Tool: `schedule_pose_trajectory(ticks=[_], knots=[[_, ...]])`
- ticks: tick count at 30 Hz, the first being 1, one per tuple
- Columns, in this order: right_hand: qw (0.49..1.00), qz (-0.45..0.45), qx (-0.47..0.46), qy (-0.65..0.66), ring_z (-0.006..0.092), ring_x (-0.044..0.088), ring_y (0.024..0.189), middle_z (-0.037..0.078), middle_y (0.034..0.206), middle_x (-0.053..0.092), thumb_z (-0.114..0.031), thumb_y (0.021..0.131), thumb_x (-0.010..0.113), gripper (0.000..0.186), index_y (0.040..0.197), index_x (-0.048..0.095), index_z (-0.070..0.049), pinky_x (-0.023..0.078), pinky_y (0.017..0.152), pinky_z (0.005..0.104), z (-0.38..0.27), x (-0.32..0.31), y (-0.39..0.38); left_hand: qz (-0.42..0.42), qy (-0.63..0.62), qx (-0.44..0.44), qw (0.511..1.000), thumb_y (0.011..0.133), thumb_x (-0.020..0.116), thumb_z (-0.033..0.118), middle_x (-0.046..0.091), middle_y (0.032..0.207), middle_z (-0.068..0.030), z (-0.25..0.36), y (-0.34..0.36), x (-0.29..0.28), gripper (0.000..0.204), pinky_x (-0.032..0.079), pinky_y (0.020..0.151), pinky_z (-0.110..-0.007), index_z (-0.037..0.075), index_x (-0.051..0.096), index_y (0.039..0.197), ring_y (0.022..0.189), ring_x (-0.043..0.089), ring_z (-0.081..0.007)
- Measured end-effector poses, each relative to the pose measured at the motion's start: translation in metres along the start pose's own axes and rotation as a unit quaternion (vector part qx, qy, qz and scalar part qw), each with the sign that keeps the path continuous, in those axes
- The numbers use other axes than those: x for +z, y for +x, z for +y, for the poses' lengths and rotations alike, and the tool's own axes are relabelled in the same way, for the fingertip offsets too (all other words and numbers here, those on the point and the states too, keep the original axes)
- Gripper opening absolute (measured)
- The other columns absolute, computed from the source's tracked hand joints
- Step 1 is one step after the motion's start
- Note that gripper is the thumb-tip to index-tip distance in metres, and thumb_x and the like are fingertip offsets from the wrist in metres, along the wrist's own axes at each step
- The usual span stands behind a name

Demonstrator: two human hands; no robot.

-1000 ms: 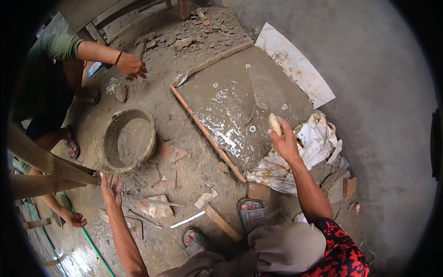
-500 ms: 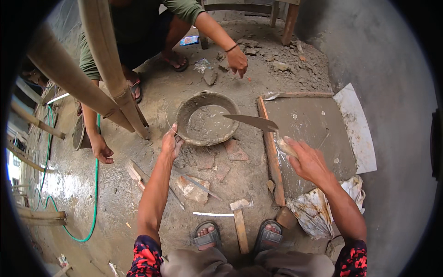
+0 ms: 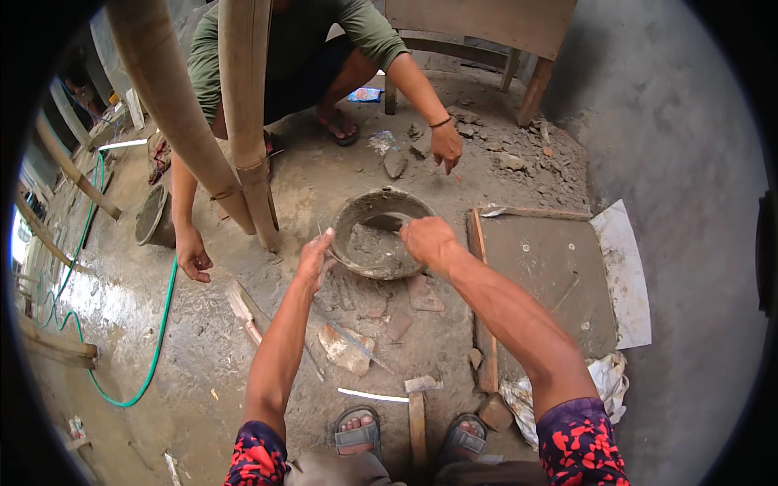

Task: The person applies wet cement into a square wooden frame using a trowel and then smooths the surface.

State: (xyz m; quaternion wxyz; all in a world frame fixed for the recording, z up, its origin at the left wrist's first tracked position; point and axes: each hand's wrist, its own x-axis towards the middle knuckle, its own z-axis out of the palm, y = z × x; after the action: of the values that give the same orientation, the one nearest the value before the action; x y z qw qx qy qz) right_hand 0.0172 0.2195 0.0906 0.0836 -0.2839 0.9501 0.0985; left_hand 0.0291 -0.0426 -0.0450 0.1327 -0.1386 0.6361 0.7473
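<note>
swung left and down since half a second ago, when it hung over the basin's right rim, our trowel (image 3: 384, 221) now has its blade inside the round mortar basin (image 3: 369, 270), which sits mid-scene on the muddy ground, left of the wood-edged cement slab (image 3: 539, 271). our right hand (image 3: 429, 241) is clamped round the trowel's handle, and our left hand (image 3: 316, 257) is at the basin's near left rim, though we cannot tell whether its fingers grip it. beyond the basin squats a co-worker in a green shirt (image 3: 328, 24), far from us.
</note>
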Motion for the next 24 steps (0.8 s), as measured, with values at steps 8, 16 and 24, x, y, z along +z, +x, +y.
schedule_pose_trajectory(ticks=[8, 16, 24], knots=[[0.998, -0.02, -0.058, -0.014, 0.0322, 0.068, 0.081, 0.017, 0.086, 0.069, -0.008, 0.084, 0.05, 0.023, 0.101, 0.064, -0.007, 0.053, 0.068, 0.0438, 0.046, -0.021, -0.073, 0.004, -0.148, 0.02, 0.989, 0.094, 0.055, 0.011, 0.041, 0.141, -0.014, -0.013, -0.012, 0.013, 0.059, 0.04, 0.101, -0.041, -0.004, 0.027, 0.143, 0.121, 0.048, -0.0227], [0.999, 0.023, 0.034, 0.01, 0.0363, 0.067, 0.078, 0.02, 0.081, 0.067, -0.012, 0.088, 0.045, 0.023, 0.105, 0.059, -0.006, 0.052, 0.068, 0.0459, 0.08, 0.024, -0.049, -0.011, -0.15, 0.081, 0.985, 0.088, 0.061, 0.006, 0.034, 0.146, -0.0164, -0.013, -0.033, 0.055, 0.067, 0.037, 0.104, -0.038, -0.004, 0.027, 0.145, 0.128, 0.042, -0.0261], [0.993, -0.092, -0.07, 0.026, 0.0378, 0.066, 0.078, 0.02, 0.076, 0.066, -0.016, 0.091, 0.046, 0.025, 0.112, 0.056, -0.006, 0.052, 0.069, 0.0481, 0.032, 0.012, -0.063, -0.003, -0.113, 0.119, 0.986, 0.087, 0.062, 0.006, 0.036, 0.146, -0.0167, -0.025, -0.045, 0.044, 0.065, 0.031, 0.108, -0.035, -0.004, 0.032, 0.143, 0.131, 0.039, -0.0255]])
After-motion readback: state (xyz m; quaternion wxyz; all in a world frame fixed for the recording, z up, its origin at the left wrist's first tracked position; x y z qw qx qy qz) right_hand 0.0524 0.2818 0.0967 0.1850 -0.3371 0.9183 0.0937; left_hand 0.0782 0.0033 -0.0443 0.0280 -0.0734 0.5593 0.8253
